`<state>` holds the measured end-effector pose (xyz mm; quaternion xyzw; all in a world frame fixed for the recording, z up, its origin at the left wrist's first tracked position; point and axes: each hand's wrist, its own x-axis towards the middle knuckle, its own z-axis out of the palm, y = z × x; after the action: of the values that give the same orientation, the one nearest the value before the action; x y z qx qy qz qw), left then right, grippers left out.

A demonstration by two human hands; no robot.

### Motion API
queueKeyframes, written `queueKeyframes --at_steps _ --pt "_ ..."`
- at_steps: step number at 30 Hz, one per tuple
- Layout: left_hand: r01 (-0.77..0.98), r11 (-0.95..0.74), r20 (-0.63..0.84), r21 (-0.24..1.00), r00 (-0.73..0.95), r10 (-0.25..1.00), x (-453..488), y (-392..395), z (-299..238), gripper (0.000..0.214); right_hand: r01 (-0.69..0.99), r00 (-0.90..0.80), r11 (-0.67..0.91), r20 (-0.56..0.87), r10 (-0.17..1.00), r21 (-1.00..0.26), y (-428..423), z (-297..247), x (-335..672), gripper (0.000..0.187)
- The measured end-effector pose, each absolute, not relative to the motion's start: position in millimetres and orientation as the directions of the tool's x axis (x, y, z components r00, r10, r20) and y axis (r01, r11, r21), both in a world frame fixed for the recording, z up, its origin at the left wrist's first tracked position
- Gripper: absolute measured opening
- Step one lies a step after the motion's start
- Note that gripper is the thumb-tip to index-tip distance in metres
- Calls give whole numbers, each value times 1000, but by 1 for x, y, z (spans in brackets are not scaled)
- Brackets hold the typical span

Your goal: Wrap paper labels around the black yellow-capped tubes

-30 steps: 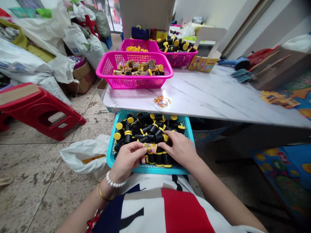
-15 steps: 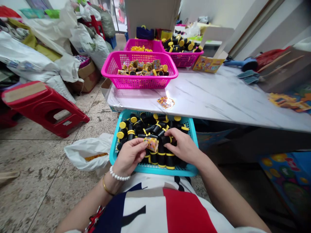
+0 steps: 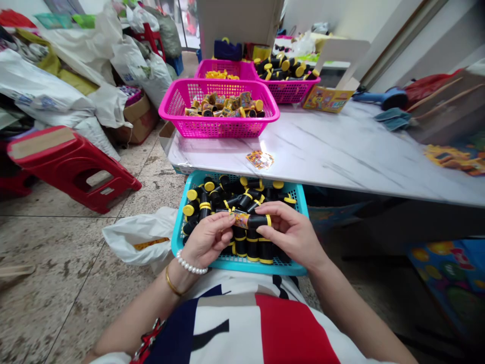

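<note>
A turquoise basket (image 3: 238, 265) rests on my lap, filled with several black tubes with yellow caps (image 3: 212, 199). Above it my left hand (image 3: 206, 240) pinches a small printed sleeve (image 3: 240, 219). My right hand (image 3: 290, 232) grips one black tube (image 3: 259, 221) lying sideways, its end meeting the sleeve. Both hands are closed around what they hold.
A white marble-look table (image 3: 341, 151) stands ahead with pink baskets (image 3: 220, 129) of wrapped and bare tubes, loose labels (image 3: 260, 159) and a yellow carton (image 3: 328, 98). A red stool (image 3: 71, 167), white bags (image 3: 136, 237) and piled sacks lie on the floor to the left.
My right hand has lifted a black tube out of the basket and brought it end-on against the printed sleeve held by my left hand.
</note>
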<state>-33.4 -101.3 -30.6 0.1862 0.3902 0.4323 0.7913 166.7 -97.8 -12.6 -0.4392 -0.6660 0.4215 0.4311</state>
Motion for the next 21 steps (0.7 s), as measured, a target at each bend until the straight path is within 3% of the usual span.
queueKeyframes --at_steps 5,9,13,18,21 --pt "-472 518 -438 713 276 855 -28 -105 -36 25 442 -253 365 276 927 -819 -103 -13 164 21" --pt "-437 431 -378 789 207 903 -25 -110 -37 29 468 -255 294 191 948 -833 -107 -18 159 23" --pt "-388 333 -335 859 63 940 -28 -114 -29 37 408 -237 340 261 936 -847 -108 -22 158 29" --pt "-237 410 -326 881 326 888 -36 -111 -25 39 327 -350 465 352 868 -822 -109 -22 158 36" --pt "-220 390 -305 894 338 890 -35 -108 -26 35 342 -337 433 321 885 -834 -111 -24 159 47"
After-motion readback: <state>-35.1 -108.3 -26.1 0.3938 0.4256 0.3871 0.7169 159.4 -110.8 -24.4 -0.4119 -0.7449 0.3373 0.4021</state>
